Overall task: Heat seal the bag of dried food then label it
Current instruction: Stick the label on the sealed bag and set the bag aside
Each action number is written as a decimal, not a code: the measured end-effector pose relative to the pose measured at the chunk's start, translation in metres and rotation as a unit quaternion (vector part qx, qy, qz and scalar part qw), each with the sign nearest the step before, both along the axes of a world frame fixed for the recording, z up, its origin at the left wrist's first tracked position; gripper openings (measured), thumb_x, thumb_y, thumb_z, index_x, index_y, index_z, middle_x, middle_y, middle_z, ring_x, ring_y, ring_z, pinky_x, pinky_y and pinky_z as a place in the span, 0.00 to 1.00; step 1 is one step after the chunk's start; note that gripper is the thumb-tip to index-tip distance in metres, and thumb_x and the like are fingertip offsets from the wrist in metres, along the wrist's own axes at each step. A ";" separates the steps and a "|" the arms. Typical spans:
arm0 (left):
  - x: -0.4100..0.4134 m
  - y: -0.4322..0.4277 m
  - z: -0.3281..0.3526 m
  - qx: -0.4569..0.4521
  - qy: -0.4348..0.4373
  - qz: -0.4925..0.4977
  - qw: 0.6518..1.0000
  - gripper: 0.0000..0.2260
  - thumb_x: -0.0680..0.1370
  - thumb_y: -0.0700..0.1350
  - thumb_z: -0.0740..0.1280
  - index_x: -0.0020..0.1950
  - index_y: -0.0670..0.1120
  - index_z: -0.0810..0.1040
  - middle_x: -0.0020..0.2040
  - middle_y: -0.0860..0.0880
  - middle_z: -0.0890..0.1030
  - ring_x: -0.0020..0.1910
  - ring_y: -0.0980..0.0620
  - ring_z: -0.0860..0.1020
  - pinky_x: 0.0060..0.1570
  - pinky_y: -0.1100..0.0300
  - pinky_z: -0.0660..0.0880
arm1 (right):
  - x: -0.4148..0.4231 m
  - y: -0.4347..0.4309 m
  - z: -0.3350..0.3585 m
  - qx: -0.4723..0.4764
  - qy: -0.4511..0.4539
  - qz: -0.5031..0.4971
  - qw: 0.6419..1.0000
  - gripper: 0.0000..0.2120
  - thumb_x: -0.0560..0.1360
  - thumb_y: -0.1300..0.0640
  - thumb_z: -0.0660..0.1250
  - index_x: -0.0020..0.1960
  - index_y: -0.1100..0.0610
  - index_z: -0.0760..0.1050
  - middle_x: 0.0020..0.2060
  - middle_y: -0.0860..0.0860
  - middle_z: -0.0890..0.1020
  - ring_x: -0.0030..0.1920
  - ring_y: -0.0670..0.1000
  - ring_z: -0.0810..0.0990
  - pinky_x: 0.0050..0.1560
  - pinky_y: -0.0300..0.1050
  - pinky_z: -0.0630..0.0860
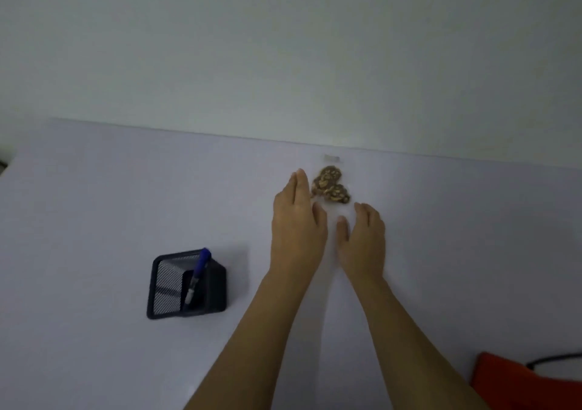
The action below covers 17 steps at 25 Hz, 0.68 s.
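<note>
A clear plastic bag of brown dried food point(330, 185) lies flat on the white table point(110, 195), near its far edge by the wall. The bag's film is hard to make out against the table. My left hand point(297, 220) lies palm down just left of the food, fingers stretched forward. My right hand point(362, 236) rests palm down just below and right of the food, fingers slightly apart. Neither hand grips anything that I can see. A small pale label-like scrap point(332, 158) sits just beyond the food.
A black mesh pen holder point(185, 285) with a blue pen point(199, 272) in it stands at the left, nearer to me. A red object point(529, 381) with a black cable point(554, 358) shows at the bottom right corner.
</note>
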<state>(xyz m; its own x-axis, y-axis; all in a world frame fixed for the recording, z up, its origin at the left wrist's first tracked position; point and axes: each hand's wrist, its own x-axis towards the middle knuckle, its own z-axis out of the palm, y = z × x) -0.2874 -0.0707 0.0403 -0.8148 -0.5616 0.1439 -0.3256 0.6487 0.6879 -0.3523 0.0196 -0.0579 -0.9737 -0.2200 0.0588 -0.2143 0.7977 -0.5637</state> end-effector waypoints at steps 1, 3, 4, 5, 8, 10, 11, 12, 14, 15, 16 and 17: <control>0.017 0.002 0.014 -0.034 0.016 0.018 0.999 0.26 0.79 0.40 0.62 0.74 0.37 0.57 0.73 0.38 0.64 0.71 0.41 0.64 0.68 0.58 0.59 | 0.007 0.002 -0.004 0.041 0.008 0.019 0.999 0.24 0.78 0.52 0.59 0.69 0.65 0.63 0.69 0.62 0.67 0.70 0.60 0.64 0.69 0.54 0.63; 0.054 -0.007 0.036 -0.071 0.006 0.081 0.994 0.31 0.79 0.47 0.62 0.75 0.38 0.51 0.75 0.39 0.58 0.74 0.43 0.58 0.71 0.56 0.55 | 0.019 0.002 -0.011 0.106 0.016 0.051 0.993 0.26 0.78 0.50 0.55 0.71 0.66 0.60 0.72 0.62 0.64 0.73 0.61 0.60 0.70 0.57 0.60; 0.073 -0.018 0.041 -0.072 -0.023 0.118 0.990 0.36 0.78 0.53 0.62 0.76 0.39 0.47 0.77 0.41 0.53 0.76 0.44 0.52 0.72 0.56 0.50 | 0.023 0.002 -0.012 0.122 0.019 0.055 0.991 0.28 0.78 0.49 0.52 0.71 0.66 0.59 0.72 0.62 0.63 0.73 0.61 0.60 0.70 0.58 0.60; 0.091 -0.030 0.041 -0.065 -0.066 0.157 0.983 0.41 0.76 0.60 0.62 0.76 0.41 0.43 0.78 0.42 0.48 0.76 0.46 0.47 0.72 0.56 0.46 | 0.024 0.000 -0.012 0.131 0.019 0.054 0.990 0.29 0.77 0.48 0.50 0.71 0.66 0.59 0.72 0.62 0.62 0.73 0.61 0.59 0.70 0.59 0.60; 0.129 -0.058 0.030 -0.034 -0.196 0.236 0.951 0.51 0.68 0.70 0.60 0.76 0.41 0.39 0.78 0.42 0.43 0.77 0.44 0.43 0.73 0.48 0.45 | 0.025 -0.002 -0.014 0.142 0.012 0.046 0.989 0.30 0.76 0.48 0.48 0.72 0.66 0.57 0.73 0.62 0.61 0.73 0.61 0.58 0.71 0.58 0.58; 0.139 -0.062 0.020 -0.005 -0.245 0.249 0.937 0.52 0.67 0.71 0.62 0.76 0.42 0.40 0.78 0.41 0.44 0.76 0.41 0.45 0.73 0.43 0.48 | 0.024 -0.001 -0.015 0.142 0.015 0.046 0.989 0.31 0.76 0.47 0.48 0.72 0.65 0.56 0.73 0.61 0.61 0.74 0.60 0.57 0.72 0.57 0.57; 0.140 -0.061 0.015 0.013 -0.259 0.248 0.933 0.51 0.67 0.69 0.64 0.76 0.43 0.41 0.78 0.41 0.46 0.76 0.40 0.48 0.72 0.41 0.51 | 0.024 -0.001 -0.015 0.141 0.015 0.046 0.989 0.31 0.76 0.47 0.48 0.72 0.65 0.56 0.73 0.61 0.61 0.74 0.59 0.57 0.72 0.57 0.56; 0.141 -0.059 0.011 0.035 -0.257 0.249 0.933 0.50 0.68 0.65 0.67 0.76 0.43 0.42 0.77 0.41 0.48 0.75 0.38 0.52 0.70 0.41 0.55 | 0.024 -0.001 -0.015 0.141 0.014 0.047 0.989 0.31 0.76 0.47 0.48 0.73 0.65 0.56 0.73 0.61 0.60 0.74 0.59 0.57 0.72 0.57 0.56; 0.141 -0.059 0.005 0.072 -0.216 0.260 0.939 0.46 0.70 0.56 0.71 0.76 0.43 0.47 0.75 0.41 0.56 0.70 0.38 0.60 0.65 0.45 0.64 | 0.024 0.000 -0.015 0.141 0.014 0.048 0.989 0.30 0.76 0.47 0.48 0.73 0.65 0.56 0.73 0.60 0.61 0.74 0.59 0.57 0.72 0.57 0.56; 0.139 -0.059 0.004 0.077 -0.190 0.269 0.941 0.44 0.70 0.53 0.71 0.76 0.42 0.49 0.73 0.40 0.60 0.68 0.39 0.63 0.63 0.47 0.66 | 0.024 -0.001 -0.015 0.138 0.014 0.046 0.989 0.30 0.76 0.48 0.49 0.72 0.65 0.57 0.73 0.60 0.61 0.74 0.59 0.58 0.72 0.57 0.57; 0.134 -0.060 0.005 0.075 -0.168 0.272 0.945 0.43 0.69 0.51 0.72 0.76 0.42 0.51 0.71 0.40 0.62 0.67 0.40 0.65 0.62 0.49 0.67 | 0.024 -0.002 -0.015 0.136 0.013 0.045 0.990 0.30 0.76 0.48 0.49 0.72 0.65 0.57 0.73 0.60 0.61 0.74 0.59 0.58 0.71 0.57 0.58; 0.125 -0.061 0.007 0.069 -0.147 0.265 0.951 0.43 0.69 0.51 0.72 0.76 0.42 0.51 0.70 0.41 0.63 0.67 0.41 0.65 0.61 0.50 0.68 | 0.025 -0.002 -0.014 0.136 0.014 0.045 0.990 0.30 0.76 0.48 0.50 0.72 0.65 0.57 0.73 0.60 0.62 0.74 0.59 0.58 0.71 0.57 0.58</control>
